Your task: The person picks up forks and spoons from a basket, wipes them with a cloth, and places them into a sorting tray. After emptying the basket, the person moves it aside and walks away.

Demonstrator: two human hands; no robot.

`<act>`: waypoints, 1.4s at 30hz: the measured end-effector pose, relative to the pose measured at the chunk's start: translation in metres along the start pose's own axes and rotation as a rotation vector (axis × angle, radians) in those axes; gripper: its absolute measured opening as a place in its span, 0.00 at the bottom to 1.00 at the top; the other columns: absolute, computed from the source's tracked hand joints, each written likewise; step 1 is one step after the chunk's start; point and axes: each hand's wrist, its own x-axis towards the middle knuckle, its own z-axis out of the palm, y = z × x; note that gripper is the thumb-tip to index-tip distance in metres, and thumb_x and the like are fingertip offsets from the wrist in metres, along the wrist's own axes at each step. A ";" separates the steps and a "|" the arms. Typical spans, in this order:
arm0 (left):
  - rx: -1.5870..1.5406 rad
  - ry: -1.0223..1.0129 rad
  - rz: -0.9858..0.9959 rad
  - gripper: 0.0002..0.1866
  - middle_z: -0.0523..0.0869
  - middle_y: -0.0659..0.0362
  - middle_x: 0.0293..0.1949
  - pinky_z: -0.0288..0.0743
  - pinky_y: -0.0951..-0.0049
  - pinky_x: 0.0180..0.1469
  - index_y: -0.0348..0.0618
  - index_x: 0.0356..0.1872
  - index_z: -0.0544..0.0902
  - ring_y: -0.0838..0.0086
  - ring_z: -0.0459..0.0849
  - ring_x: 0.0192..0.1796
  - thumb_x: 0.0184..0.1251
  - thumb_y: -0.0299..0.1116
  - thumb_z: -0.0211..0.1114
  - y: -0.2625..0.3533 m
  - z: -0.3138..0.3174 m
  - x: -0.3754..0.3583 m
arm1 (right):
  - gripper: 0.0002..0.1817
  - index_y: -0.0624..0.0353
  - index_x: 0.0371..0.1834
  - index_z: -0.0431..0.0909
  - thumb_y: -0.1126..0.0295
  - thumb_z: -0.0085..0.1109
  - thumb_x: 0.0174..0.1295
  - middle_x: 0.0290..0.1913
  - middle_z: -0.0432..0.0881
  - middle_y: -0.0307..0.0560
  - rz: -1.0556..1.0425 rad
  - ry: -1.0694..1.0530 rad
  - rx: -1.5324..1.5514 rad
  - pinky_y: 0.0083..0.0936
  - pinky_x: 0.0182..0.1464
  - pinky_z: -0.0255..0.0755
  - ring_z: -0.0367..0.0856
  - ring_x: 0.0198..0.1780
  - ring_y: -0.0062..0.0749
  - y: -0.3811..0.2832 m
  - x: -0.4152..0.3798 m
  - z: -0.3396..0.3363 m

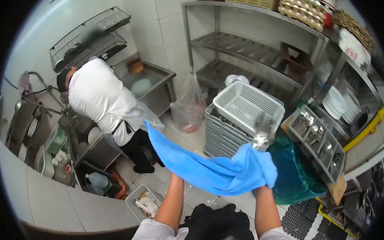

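A bright blue towel (pixel 207 167) stretches across both my forearms, its far left corner lifted in the air. My left hand (pixel 177 178) is under the towel's middle, with its fingers hidden. My right hand (pixel 263 191) is beneath the bunched right end, mostly covered by folds. Out of those folds sticks a shiny, blurred bundle that looks like cutlery (pixel 264 133), its lower end wrapped in the towel. Behind it, a white perforated basket (pixel 248 104) sits on stacked grey crates (pixel 223 140).
A co-worker in a white shirt (pixel 100 91) bends over the sink counter (pixel 87 146) at left. At right are a cutlery tray (pixel 316 139) with compartments, a green plastic bag (pixel 294 170) and stacked plates (pixel 334 101). Metal shelves (pixel 245 48) stand behind; a waste bin (pixel 141 192) is lower left.
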 end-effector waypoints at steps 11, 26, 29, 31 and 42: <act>0.478 -0.778 -0.112 0.16 0.79 0.54 0.48 0.77 0.69 0.48 0.40 0.53 0.74 0.70 0.79 0.47 0.67 0.32 0.60 -0.013 0.099 -0.071 | 0.10 0.57 0.50 0.73 0.69 0.53 0.68 0.44 0.78 0.45 -0.030 -0.392 0.662 0.24 0.47 0.76 0.78 0.46 0.27 0.109 -0.030 0.010; 0.563 -0.750 0.088 0.15 0.83 0.58 0.43 0.74 0.72 0.49 0.40 0.51 0.77 0.72 0.81 0.44 0.64 0.30 0.62 -0.067 0.105 -0.109 | 0.10 0.57 0.48 0.74 0.68 0.54 0.67 0.41 0.79 0.44 0.024 -0.350 0.548 0.23 0.45 0.76 0.78 0.43 0.26 0.054 -0.082 0.043; 0.502 -0.740 -0.038 0.15 0.83 0.58 0.43 0.74 0.72 0.49 0.39 0.51 0.77 0.73 0.81 0.44 0.64 0.29 0.62 -0.061 0.104 -0.115 | 0.10 0.58 0.48 0.75 0.68 0.54 0.66 0.41 0.79 0.43 0.036 -0.369 0.563 0.23 0.44 0.76 0.78 0.42 0.26 0.064 -0.082 0.036; 0.528 -0.740 -0.035 0.15 0.83 0.58 0.43 0.74 0.72 0.49 0.39 0.51 0.77 0.73 0.81 0.44 0.64 0.29 0.62 -0.064 0.098 -0.126 | 0.10 0.58 0.48 0.75 0.68 0.55 0.66 0.40 0.79 0.43 0.053 -0.390 0.575 0.23 0.44 0.76 0.78 0.42 0.26 0.069 -0.087 0.039; 0.663 -0.651 0.468 0.15 0.82 0.58 0.44 0.75 0.72 0.48 0.39 0.51 0.78 0.73 0.80 0.44 0.64 0.29 0.62 -0.025 0.108 -0.110 | 0.10 0.58 0.46 0.75 0.68 0.55 0.65 0.39 0.79 0.42 0.117 -0.474 0.525 0.23 0.42 0.76 0.78 0.40 0.26 0.069 -0.110 0.050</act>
